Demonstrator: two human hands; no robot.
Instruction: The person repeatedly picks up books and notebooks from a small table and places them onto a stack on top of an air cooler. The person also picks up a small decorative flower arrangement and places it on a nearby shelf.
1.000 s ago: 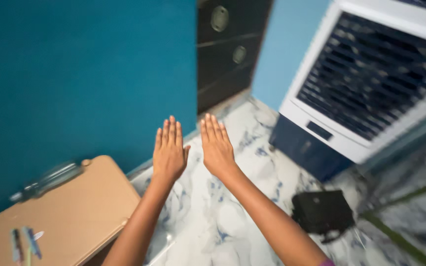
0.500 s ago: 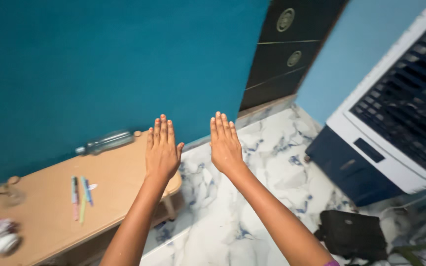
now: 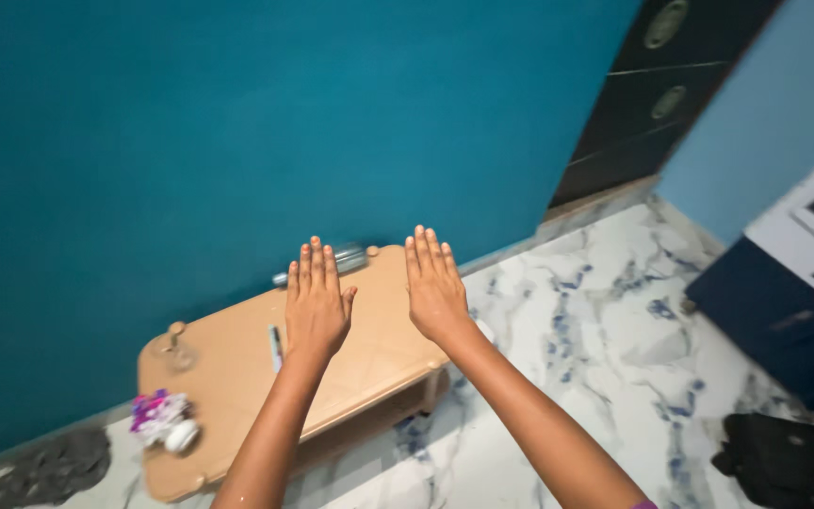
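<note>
My left hand (image 3: 317, 303) and my right hand (image 3: 435, 287) are stretched out flat, palms down, fingers together, holding nothing. Both hover over a low tan plastic table (image 3: 234, 377) that stands against a teal wall. On the table lie a clear bottle (image 3: 346, 258) on its side at the far edge, partly hidden by my left fingertips, and some pens (image 3: 275, 347) just left of my left wrist. A small glass (image 3: 177, 353) and a bunch of purple and white things (image 3: 162, 419) sit at the table's left end.
The floor (image 3: 595, 339) is white and blue marble. A white and navy air cooler (image 3: 803, 302) stands at the right, with a black bag (image 3: 784, 457) on the floor before it. A dark panelled door (image 3: 652, 104) is behind. A grey cloth (image 3: 44, 467) lies at the bottom left.
The view has swung left: the table now sits under my hands and the air cooler has slid to the right edge. My hands stay flat and empty.
</note>
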